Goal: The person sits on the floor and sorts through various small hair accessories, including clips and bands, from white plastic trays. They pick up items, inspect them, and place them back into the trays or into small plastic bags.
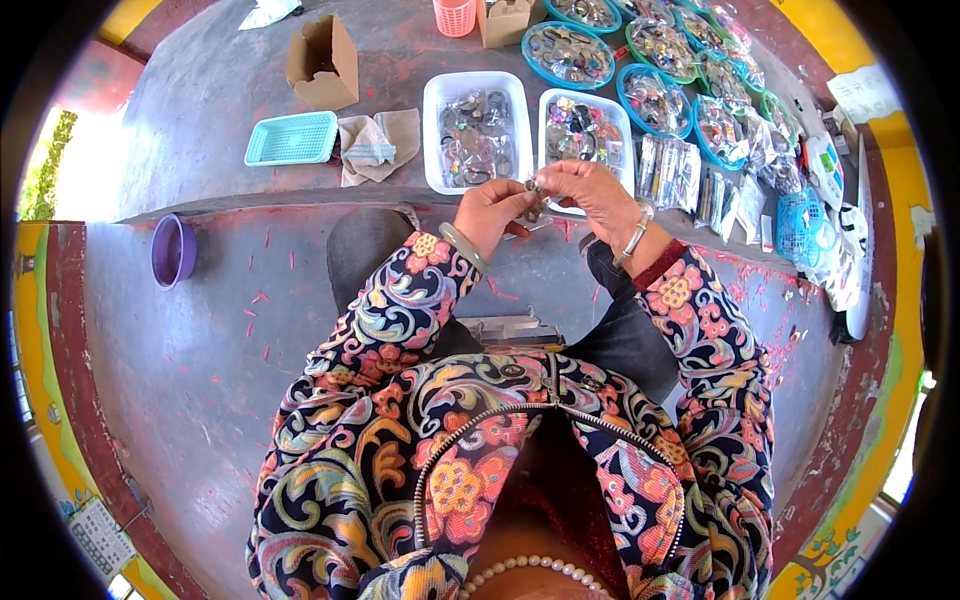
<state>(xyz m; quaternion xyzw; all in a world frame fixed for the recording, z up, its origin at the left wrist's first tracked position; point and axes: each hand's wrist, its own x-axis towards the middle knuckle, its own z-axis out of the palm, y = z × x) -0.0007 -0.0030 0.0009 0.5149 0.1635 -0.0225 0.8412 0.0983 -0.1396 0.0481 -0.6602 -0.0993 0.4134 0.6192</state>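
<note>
Both hands meet in front of the two white trays, fingertips pinched together. Between them is a small grey-brown thing, too small to name, with a bit of what looks like clear plastic beneath it. My left hand grips it from the left, thumb and forefinger closed. My right hand pinches its upper end from the right. Just beyond stand a white tray holding small bagged items and a second white tray with colourful little pieces, partly hidden by my right hand.
Several round blue and green baskets of bagged goods fill the right. Packets lie near my right hand. On the left are a turquoise basket, a cloth, a cardboard box and, lower down, a purple tub.
</note>
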